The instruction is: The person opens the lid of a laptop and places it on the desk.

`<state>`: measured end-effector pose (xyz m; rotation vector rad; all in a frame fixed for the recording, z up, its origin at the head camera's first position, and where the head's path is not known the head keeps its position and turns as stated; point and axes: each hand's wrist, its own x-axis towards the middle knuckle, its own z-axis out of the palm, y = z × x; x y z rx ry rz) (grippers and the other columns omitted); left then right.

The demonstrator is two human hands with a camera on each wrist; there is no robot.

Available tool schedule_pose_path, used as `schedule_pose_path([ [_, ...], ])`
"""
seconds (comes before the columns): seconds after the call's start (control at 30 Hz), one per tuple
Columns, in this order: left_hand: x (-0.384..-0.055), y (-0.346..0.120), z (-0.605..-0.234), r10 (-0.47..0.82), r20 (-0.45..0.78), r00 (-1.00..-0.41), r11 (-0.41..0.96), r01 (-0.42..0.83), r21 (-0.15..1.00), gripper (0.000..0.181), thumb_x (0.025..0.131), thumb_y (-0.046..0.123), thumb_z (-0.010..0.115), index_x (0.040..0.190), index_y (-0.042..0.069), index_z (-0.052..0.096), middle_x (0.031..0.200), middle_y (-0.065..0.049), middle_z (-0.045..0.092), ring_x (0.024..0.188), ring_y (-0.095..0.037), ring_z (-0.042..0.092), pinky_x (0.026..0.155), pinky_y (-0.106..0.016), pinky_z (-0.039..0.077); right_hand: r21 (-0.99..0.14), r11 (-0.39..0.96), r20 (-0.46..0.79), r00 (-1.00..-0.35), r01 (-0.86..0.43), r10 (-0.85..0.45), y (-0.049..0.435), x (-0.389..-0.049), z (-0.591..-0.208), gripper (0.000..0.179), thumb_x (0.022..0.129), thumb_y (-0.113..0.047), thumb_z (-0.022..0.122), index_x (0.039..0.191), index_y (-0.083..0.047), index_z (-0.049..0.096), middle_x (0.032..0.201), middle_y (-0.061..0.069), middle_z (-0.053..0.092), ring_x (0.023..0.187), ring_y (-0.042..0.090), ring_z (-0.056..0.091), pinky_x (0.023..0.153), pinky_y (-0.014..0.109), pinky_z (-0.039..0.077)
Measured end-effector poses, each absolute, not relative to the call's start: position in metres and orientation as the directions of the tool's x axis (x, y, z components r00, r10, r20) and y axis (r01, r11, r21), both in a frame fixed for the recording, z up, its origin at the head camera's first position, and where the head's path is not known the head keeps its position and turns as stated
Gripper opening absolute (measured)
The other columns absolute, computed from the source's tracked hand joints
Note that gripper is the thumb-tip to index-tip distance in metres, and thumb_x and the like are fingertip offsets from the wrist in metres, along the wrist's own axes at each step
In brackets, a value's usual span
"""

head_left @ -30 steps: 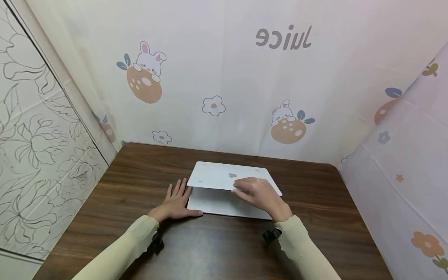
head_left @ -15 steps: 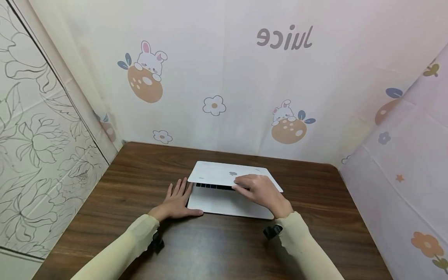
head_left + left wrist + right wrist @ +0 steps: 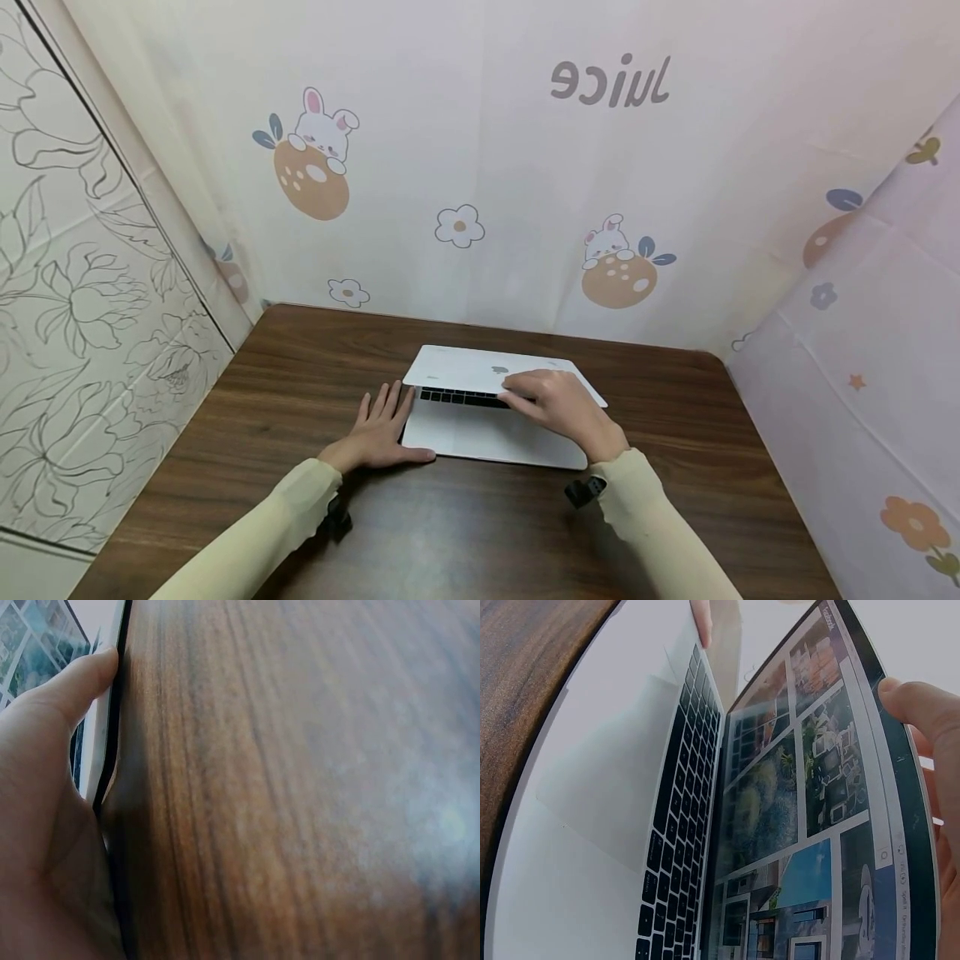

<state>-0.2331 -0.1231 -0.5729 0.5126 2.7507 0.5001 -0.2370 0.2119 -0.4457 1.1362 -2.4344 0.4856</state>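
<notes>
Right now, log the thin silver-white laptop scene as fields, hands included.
laptop: thin, silver-white, black keys, partly open
screen: rectangular, black-bordered, lit, showing picture tiles
left hand: fingers spread at laptop's left edge, thumb at its front edge
right hand: pinches white lid by its free edge, thumb on screen side
table: dark brown wood-grain, beneath laptop

A small, homelike desk corner is suggested by a dark brown wood-grain tabletop (image 3: 450, 533), on which a silver laptop (image 3: 457, 367) is set. The corner is enclosed by a creased white sheet (image 3: 405, 150) printed with cartoon rabbits and a white panel (image 3: 97, 308) printed with line-drawn flowers; whether it is in a home cannot be told.
</notes>
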Motion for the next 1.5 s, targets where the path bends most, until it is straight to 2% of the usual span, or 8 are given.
schedule_pose_path([
  [0.3,-0.231,-0.123,-0.571,0.4,-0.217,-0.89,0.869,0.294,0.397,0.131,0.074,0.098,0.046,0.166,0.021,-0.008,0.172,-0.013,-0.014,0.159,-0.035,-0.015,0.124,-0.062,-0.01,-0.165,0.614,0.467,-0.61,-0.772,-0.641,0.211,-0.238,-0.443,0.018,0.096,-0.028,0.075,0.107,-0.016,0.081,0.098,-0.002,0.081,0.083,0.01,0.076,0.071,0.031,0.061],
  [0.8,-0.231,-0.123,-0.567,0.406,-0.214,-0.888,0.862,0.295,0.412,0.13,0.076,0.094,0.051,0.166,0.022,-0.009,0.172,-0.015,-0.014,0.159,-0.037,-0.015,0.123,-0.063,-0.011,-0.149,0.596,0.488,-0.583,-0.789,-0.65,0.212,-0.244,-0.437,0.014,0.097,-0.028,0.073,0.103,-0.018,0.081,0.085,-0.008,0.078,0.068,0.002,0.069,0.064,0.027,0.057],
  [1.2,-0.23,-0.122,-0.567,0.407,-0.212,-0.888,0.86,0.295,0.416,0.129,0.077,0.094,0.05,0.167,0.018,-0.004,0.173,-0.017,-0.011,0.159,-0.038,-0.013,0.123,-0.064,-0.01,-0.215,0.615,0.423,-0.64,-0.758,-0.641,0.212,-0.249,-0.431,0.015,0.1,-0.03,0.07,0.102,-0.019,0.08,0.086,-0.008,0.078,0.063,-0.003,0.062,0.06,0.023,0.054],
  [1.5,-0.229,-0.122,-0.565,0.407,-0.214,-0.888,0.855,0.289,0.43,0.13,0.076,0.094,0.05,0.167,0.016,-0.002,0.173,-0.018,-0.011,0.159,-0.039,-0.014,0.123,-0.064,-0.013,-0.206,0.615,0.428,-0.635,-0.761,-0.643,0.212,-0.253,-0.427,0.018,0.1,-0.03,0.07,0.104,-0.016,0.081,0.089,-0.004,0.08,0.064,0.003,0.068,0.062,0.028,0.058],
])
